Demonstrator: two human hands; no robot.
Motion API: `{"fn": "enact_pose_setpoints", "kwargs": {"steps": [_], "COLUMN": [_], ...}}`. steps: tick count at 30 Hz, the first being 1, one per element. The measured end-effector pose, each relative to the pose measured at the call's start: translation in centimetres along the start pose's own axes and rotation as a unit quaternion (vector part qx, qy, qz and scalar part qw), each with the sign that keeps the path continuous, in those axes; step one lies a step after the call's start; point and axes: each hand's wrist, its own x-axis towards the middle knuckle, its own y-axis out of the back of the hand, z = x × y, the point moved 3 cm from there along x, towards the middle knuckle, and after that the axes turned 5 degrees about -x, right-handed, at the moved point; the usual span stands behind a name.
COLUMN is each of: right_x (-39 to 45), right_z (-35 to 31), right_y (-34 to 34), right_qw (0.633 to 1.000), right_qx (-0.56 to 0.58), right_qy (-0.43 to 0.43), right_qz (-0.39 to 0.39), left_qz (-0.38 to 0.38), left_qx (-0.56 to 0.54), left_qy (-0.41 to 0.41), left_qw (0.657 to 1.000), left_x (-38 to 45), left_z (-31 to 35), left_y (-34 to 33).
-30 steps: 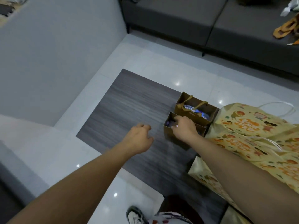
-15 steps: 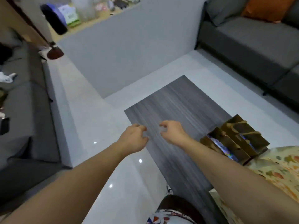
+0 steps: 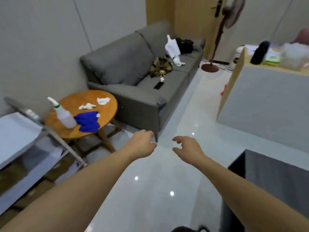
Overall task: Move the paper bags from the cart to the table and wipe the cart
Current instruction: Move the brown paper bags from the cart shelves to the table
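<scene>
Blue cloth (image 3: 87,121) lies by spray bottle (image 3: 64,115); both hands, left hand (image 3: 142,144), right hand (image 3: 188,150), loosely curled, holding nothing.

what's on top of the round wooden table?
On the round wooden table: a spray bottle, a blue cloth beside it, and two crumpled white tissues. What lies under the cloth is hidden.
</scene>
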Motion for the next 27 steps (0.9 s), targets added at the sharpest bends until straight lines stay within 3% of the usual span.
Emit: {"fn": "enact_pose_setpoints", "kwargs": {"steps": [6,16,20,27], "right_x": [1.5,-0.9,-1.0,3.2], "right_z": [-17.5,-40.3,-47.9,-55.8], "right_y": [-8.7,-24.4,-30.9,-39.2], "right_qw": [0.978,0.872,0.83,0.809], "right_qx": [-0.066,-0.14,-0.158,-0.144], "right_qy": [0.178,0.414,0.465,0.472], "right_qz": [-0.084,-0.221,-0.265,-0.32], "left_qz": [0.068,0.174,0.192,0.182], "left_qx": [-0.078,-0.158,-0.173,-0.216], "left_qy": [0.161,0.384,0.462,0.514], "left_qw": [0.981,0.893,0.849,0.81], "left_x": [-8.5,-24.6,-27.9,-26.5], "left_z": [-17.3,-37.6,-44.8,-54.4], "left_y": [6.2,7.9,8.6,9.2]}}
